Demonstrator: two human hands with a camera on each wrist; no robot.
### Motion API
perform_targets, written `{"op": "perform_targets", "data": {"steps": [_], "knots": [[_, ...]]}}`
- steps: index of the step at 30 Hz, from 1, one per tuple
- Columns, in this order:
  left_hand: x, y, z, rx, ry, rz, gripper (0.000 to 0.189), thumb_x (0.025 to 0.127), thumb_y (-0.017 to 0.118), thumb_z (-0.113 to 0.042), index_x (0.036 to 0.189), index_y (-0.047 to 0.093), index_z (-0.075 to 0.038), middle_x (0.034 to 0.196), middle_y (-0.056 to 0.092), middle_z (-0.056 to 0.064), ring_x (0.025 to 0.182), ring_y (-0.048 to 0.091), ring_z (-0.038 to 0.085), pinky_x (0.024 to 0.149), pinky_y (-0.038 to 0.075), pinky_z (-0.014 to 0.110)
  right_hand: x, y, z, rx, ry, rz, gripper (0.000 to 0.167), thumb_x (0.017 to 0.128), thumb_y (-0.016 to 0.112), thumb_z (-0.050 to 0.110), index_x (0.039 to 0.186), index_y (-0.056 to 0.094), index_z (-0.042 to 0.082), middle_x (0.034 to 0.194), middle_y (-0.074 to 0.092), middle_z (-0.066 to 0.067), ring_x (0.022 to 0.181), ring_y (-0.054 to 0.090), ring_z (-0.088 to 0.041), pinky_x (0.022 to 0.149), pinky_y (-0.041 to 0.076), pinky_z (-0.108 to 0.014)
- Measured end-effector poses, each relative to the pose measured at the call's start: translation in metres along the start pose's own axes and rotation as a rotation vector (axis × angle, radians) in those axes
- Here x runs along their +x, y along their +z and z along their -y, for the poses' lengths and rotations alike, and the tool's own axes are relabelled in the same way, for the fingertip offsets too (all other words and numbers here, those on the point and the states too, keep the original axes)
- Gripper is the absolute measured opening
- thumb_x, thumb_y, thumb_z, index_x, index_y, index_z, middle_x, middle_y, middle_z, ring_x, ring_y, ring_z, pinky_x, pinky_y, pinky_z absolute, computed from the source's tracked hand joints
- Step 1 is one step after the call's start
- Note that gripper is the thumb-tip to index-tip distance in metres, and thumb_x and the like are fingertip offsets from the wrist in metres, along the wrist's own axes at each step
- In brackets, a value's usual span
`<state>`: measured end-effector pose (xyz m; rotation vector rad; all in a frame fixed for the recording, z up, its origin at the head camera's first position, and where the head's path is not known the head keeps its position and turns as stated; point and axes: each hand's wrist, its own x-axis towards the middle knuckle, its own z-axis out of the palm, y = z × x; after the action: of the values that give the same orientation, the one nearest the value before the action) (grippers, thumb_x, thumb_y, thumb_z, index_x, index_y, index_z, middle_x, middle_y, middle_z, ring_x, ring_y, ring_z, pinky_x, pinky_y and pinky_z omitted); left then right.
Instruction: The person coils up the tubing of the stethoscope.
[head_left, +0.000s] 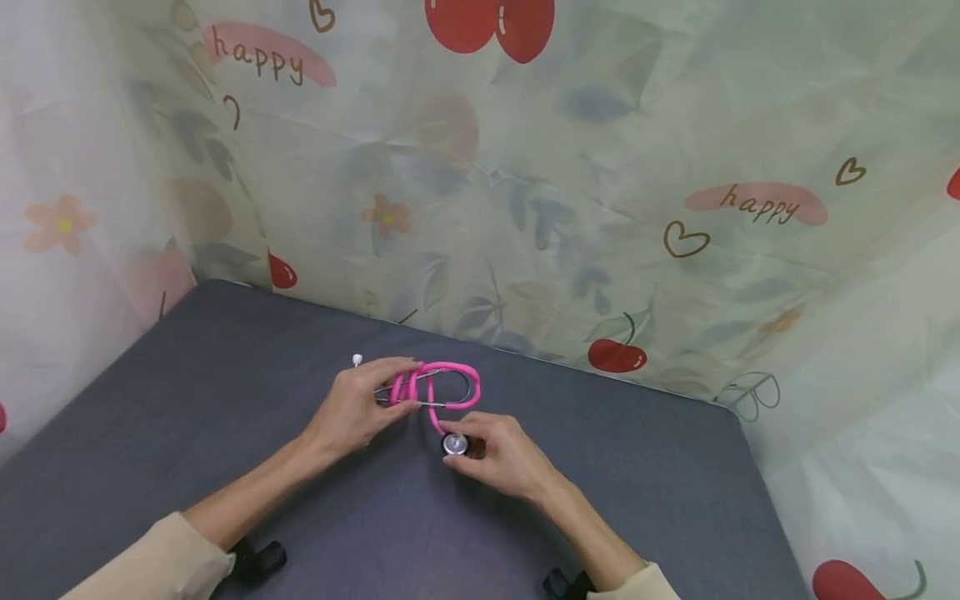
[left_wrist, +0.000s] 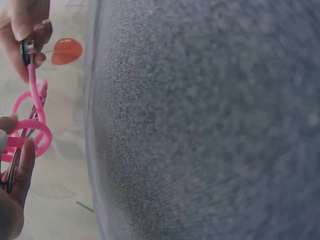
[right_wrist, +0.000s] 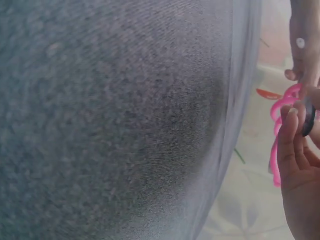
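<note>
A stethoscope with pink tubing point(head_left: 477, 385) is held above the grey table, its tube looped in coils around the folded metal ear tubes. My left hand point(head_left: 356, 408) grips this bundle between thumb and fingers. One white ear tip point(head_left: 357, 360) sticks out past the back of that hand. My right hand point(head_left: 502, 450) pinches the round metal chest piece point(head_left: 454, 443) by its dark rim, its flat face turned up toward the head view. A short run of tube links the chest piece to the coils. In the left wrist view, the coiled tubing point(left_wrist: 45, 135) shows around the metal tubes.
The table point(head_left: 637, 492) is covered in plain dark grey cloth. A printed curtain point(head_left: 495, 208) with cherries, hearts and lettering hangs along its back edge and at both sides. Dark wrist straps point(head_left: 258, 560) sit near the beige sleeves point(head_left: 161, 562).
</note>
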<state>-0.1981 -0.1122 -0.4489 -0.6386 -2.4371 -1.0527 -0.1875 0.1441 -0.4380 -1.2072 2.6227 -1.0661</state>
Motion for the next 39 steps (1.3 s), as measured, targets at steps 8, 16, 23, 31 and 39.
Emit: {"op": "perform_targets", "data": {"steps": [8,16,23,31,39], "knots": [[-0.003,0.004,-0.001,-0.006,0.025,0.052,0.056,0.077,0.088,-0.023,0.128,0.067,-0.011,0.124,0.067,0.004,0.108,0.065,0.016,0.084,0.056,0.034,0.001,-0.001,0.003,0.194,0.023,-0.046,0.025,0.091,0.073,0.024,0.113,0.075,0.012,0.086,0.07,0.006,0.07,0.064,-0.007,0.066,0.057,-0.03],[-0.005,0.008,0.0,0.002,0.03,0.073,0.053,0.079,0.086,-0.025,0.127,0.068,-0.012,0.122,0.069,0.003,0.108,0.065,0.015,0.085,0.056,0.035,0.0,0.002,0.001,0.377,0.123,-0.077,0.027,0.087,0.076,0.01,0.114,0.074,0.006,0.093,0.074,-0.01,0.069,0.07,-0.016,0.064,0.058,-0.031],[-0.008,0.009,-0.003,-0.026,0.064,0.07,0.054,0.078,0.087,-0.025,0.127,0.068,-0.013,0.122,0.068,0.001,0.11,0.065,0.013,0.088,0.055,0.034,0.002,0.0,-0.001,0.376,0.194,-0.178,0.019,0.091,0.073,0.017,0.107,0.073,0.007,0.086,0.073,-0.016,0.067,0.07,-0.024,0.063,0.059,-0.033],[-0.009,0.008,-0.005,-0.057,0.092,0.051,0.056,0.077,0.088,-0.025,0.128,0.067,-0.014,0.124,0.067,0.001,0.11,0.065,0.013,0.078,0.057,0.03,0.0,0.0,-0.005,0.221,0.215,-0.377,0.026,0.082,0.083,0.022,0.103,0.069,0.015,0.076,0.065,0.003,0.063,0.063,-0.015,0.056,0.053,-0.025],[-0.008,0.006,-0.005,-0.119,0.117,0.032,0.058,0.076,0.088,-0.024,0.13,0.067,-0.017,0.128,0.066,-0.001,0.11,0.065,0.013,0.073,0.057,0.026,0.0,-0.003,-0.01,0.202,0.264,-0.529,0.052,0.076,0.088,0.023,0.114,0.056,0.01,0.088,0.053,-0.007,0.076,0.052,-0.019,0.064,0.046,-0.028]]}}
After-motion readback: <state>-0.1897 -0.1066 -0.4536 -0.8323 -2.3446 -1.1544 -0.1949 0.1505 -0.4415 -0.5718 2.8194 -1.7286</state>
